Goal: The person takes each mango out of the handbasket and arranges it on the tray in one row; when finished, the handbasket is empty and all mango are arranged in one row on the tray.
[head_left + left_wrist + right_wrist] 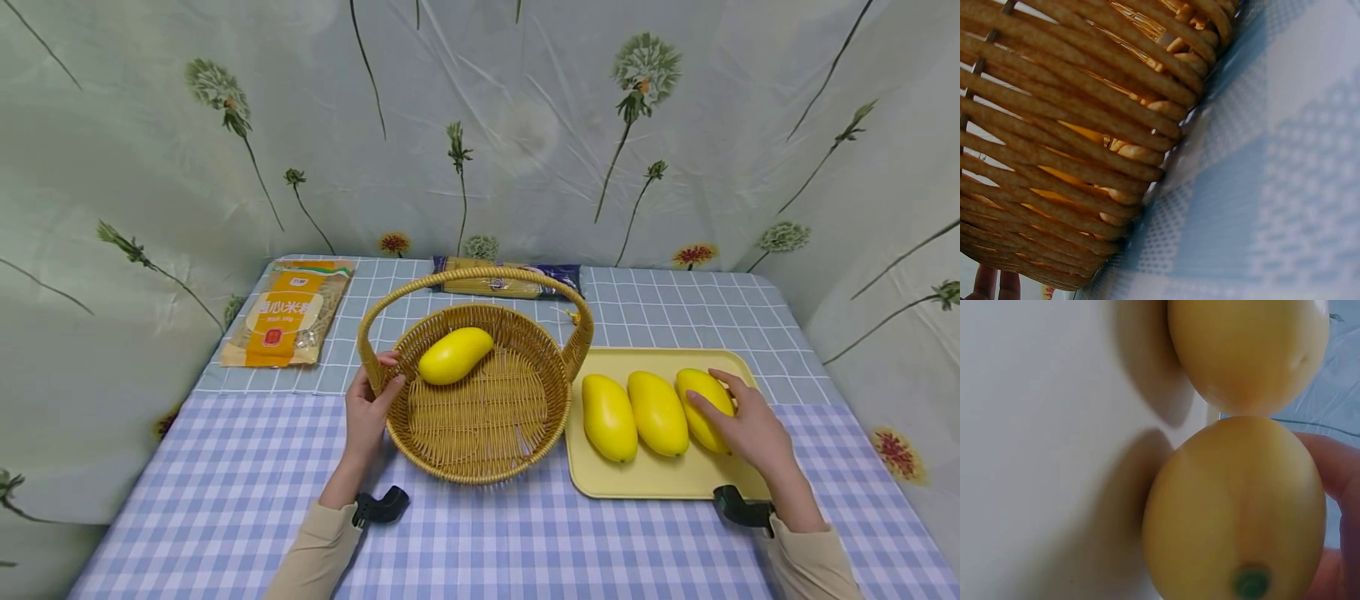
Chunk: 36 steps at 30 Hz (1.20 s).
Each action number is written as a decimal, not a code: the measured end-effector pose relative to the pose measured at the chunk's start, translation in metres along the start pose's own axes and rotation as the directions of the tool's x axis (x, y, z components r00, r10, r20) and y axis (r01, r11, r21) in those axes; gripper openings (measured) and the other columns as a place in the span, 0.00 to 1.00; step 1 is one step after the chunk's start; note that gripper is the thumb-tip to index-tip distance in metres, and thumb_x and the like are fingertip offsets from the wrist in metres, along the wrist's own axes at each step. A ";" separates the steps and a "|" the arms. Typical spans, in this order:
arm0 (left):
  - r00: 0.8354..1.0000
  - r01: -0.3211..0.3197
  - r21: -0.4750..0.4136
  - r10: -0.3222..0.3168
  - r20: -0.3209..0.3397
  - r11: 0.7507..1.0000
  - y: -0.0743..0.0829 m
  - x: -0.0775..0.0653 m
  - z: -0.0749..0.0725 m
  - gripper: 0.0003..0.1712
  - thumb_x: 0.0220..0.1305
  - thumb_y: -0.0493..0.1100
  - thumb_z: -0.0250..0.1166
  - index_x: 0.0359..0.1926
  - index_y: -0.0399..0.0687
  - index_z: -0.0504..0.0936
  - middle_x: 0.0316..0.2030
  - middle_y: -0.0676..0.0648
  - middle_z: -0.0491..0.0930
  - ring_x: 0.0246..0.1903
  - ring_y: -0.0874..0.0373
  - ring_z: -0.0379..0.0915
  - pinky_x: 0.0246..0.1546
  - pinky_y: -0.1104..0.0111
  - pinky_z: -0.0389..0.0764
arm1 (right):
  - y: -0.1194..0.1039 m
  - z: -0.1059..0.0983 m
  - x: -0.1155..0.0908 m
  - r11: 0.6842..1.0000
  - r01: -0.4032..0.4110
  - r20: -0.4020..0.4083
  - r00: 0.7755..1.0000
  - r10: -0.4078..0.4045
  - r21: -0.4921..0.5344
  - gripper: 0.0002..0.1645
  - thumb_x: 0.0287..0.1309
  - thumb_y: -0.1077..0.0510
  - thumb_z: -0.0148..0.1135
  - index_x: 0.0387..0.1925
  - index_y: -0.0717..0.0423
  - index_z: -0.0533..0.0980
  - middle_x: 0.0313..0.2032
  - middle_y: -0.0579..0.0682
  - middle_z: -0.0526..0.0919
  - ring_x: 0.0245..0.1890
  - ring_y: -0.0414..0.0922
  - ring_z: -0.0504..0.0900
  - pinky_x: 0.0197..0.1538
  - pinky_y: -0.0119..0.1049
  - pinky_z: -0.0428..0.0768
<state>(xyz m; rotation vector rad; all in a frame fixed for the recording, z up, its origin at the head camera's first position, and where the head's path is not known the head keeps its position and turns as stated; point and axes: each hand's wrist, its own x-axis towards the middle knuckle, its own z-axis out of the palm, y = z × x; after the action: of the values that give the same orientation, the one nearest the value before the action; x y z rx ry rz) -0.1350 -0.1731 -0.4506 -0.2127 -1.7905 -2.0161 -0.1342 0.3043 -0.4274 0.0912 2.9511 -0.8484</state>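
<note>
A round wicker basket (480, 425) with a tall arched handle stands in the middle of the table. My left hand (367, 412) holds its left side where the handle meets the rim; the woven wall (1066, 144) fills much of the left wrist view. Inside the basket lies one yellow mango (456, 356). On the yellow tray (637, 487) to the right are three more mangoes in a row. The rightmost mango (703, 408) is between the thumb and fingers of my right hand (753, 429); its green stem end (1252, 581) shows in the right wrist view.
Beside the held mango are the middle mango (657, 414) and the left mango (609, 418). An orange food packet (288, 317) lies at the back left. Behind the basket handle lies a blue-and-yellow pasta packet (487, 286). A floral curtain (525, 125) encloses the table.
</note>
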 end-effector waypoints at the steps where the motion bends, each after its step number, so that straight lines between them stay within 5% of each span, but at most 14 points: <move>1: 1.000 0.003 0.003 -0.003 0.000 1.000 0.003 0.000 0.001 0.11 0.59 0.18 0.54 0.44 0.18 0.66 0.51 0.19 0.65 0.55 0.50 0.68 0.57 0.69 0.67 | 0.000 0.000 -0.001 1.000 -0.003 0.002 1.000 0.003 -0.001 0.46 0.65 0.36 0.49 0.66 0.70 0.56 0.56 0.78 0.62 0.51 0.71 0.64 0.47 0.67 0.68; 14: 1.000 0.018 0.011 -0.018 -0.008 1.000 0.010 -0.001 0.004 0.11 0.59 0.18 0.55 0.44 0.18 0.67 0.52 0.20 0.65 0.55 0.51 0.68 0.57 0.68 0.66 | -0.003 -0.002 -0.008 1.000 -0.018 -0.035 0.999 0.019 0.025 0.48 0.65 0.36 0.48 0.67 0.70 0.53 0.56 0.75 0.62 0.48 0.68 0.66 0.43 0.63 0.70; 21: 1.000 0.010 0.008 -0.009 -0.002 1.000 0.010 -0.001 0.004 0.11 0.60 0.20 0.55 0.44 0.18 0.67 0.52 0.19 0.65 0.55 0.49 0.67 0.57 0.68 0.66 | -0.011 -0.003 -0.016 0.999 0.050 -0.160 0.986 -0.048 0.009 0.42 0.64 0.41 0.53 0.65 0.69 0.59 0.53 0.74 0.64 0.49 0.68 0.65 0.42 0.64 0.68; 31: 1.000 -0.002 0.004 0.002 0.005 1.000 0.010 -0.001 0.004 0.11 0.60 0.19 0.55 0.44 0.17 0.66 0.51 0.19 0.64 0.56 0.44 0.66 0.57 0.69 0.67 | -0.024 0.002 -0.024 0.972 0.232 -0.382 0.900 -0.207 0.020 0.27 0.61 0.54 0.61 0.57 0.66 0.71 0.51 0.68 0.73 0.48 0.63 0.68 0.43 0.59 0.68; 36: 1.000 -0.007 0.006 0.007 0.003 1.000 0.010 -0.001 0.004 0.11 0.60 0.19 0.55 0.44 0.18 0.67 0.51 0.19 0.65 0.55 0.49 0.67 0.56 0.69 0.67 | -0.040 0.007 -0.026 0.923 0.379 -0.487 0.819 -0.304 0.063 0.22 0.55 0.64 0.66 0.52 0.64 0.76 0.48 0.62 0.78 0.48 0.54 0.71 0.48 0.34 0.68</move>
<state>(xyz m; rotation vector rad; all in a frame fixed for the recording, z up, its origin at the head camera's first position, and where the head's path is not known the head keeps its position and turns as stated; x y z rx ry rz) -0.1306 -0.1697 -0.4416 -0.2198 -1.7946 -2.0070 -0.1109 0.2654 -0.4098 -0.2824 3.4088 -1.2694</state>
